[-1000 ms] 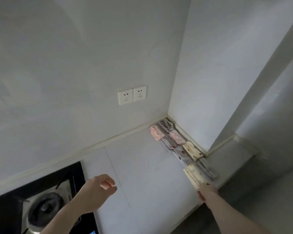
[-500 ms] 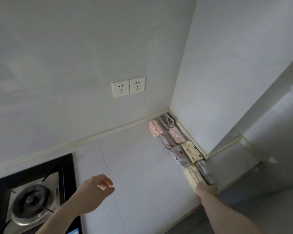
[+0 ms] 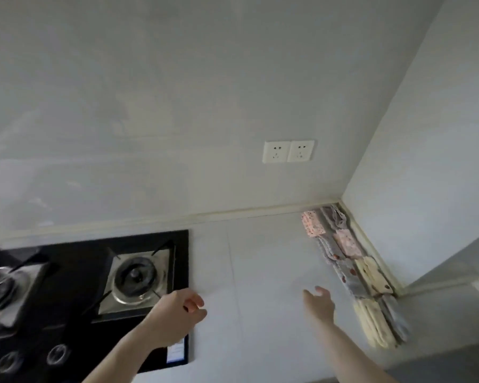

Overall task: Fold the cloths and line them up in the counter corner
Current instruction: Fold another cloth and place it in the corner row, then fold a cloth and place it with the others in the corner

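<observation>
Soft, light cloths lie folded in a row along the right wall, from the counter corner outward — best pinched at a folded edge, I judge. Right hand hovers open beside them; left hand loosely curled, empty.

Dim, flat grey light; soft motion blur throughout; wide-angle bending at edges; faint shadows.

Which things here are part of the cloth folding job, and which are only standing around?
Part of the job:
- folded cloths, lined up along the right wall into the corner
- counter
- left hand and right hand, both holding nothing

Only standing around:
- gas stove
- wall sockets
</observation>
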{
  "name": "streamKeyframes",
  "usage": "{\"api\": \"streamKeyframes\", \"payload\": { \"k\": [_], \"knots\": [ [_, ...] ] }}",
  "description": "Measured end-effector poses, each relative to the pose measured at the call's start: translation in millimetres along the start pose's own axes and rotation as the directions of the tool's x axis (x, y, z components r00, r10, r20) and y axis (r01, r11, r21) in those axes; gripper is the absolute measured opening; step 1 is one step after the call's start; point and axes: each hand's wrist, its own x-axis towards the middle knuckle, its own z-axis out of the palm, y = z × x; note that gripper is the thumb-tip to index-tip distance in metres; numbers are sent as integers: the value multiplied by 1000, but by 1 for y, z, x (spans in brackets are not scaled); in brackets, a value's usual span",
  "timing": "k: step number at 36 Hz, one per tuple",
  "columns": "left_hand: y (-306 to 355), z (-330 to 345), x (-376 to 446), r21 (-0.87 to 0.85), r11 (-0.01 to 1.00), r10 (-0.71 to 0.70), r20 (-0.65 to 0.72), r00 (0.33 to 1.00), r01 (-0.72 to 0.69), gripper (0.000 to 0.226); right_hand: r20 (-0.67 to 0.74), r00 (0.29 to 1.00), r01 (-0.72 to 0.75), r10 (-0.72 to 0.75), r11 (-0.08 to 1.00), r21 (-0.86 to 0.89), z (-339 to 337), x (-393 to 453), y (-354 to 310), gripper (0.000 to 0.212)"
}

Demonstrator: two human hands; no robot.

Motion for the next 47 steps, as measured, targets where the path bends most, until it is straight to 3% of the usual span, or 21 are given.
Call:
{"api": "streamKeyframes", "payload": {
  "k": [2,5,10,18,26,31,37,47],
  "knots": [
    [-24,-8,-23,-55,998,-35,-45,998,32,10,196,977,78,-81,997,23,36,-34,-22,45],
    [-64,-19,-66,-126,987,-115,-130,985,98,10,464,862,206,-204,977,46,87,-104,-49,23],
    [-135,-38,-149,-246,956,-236,-316,919,162,11,716,638,330,-284,941,80,156,-217,-62,14],
    [-261,-72,-323,-361,905,-411,-598,688,227,14,880,323,540,-348,832,130,226,-394,-41,17],
    [-348,-74,-456,-452,845,-533,-672,514,285,16,967,52,707,-251,693,141,279,-529,-2,25],
    [-387,-76,-500,-482,830,-558,-692,458,282,17,976,-58,793,-211,584,173,306,-587,10,29],
    [-436,-97,-524,-486,818,-575,-703,418,306,20,968,-129,833,-217,505,224,363,-645,3,30],
    [-529,-172,-546,-481,790,-608,-698,379,382,25,969,-200,804,-143,541,245,479,-718,-8,33]
  ]
}}
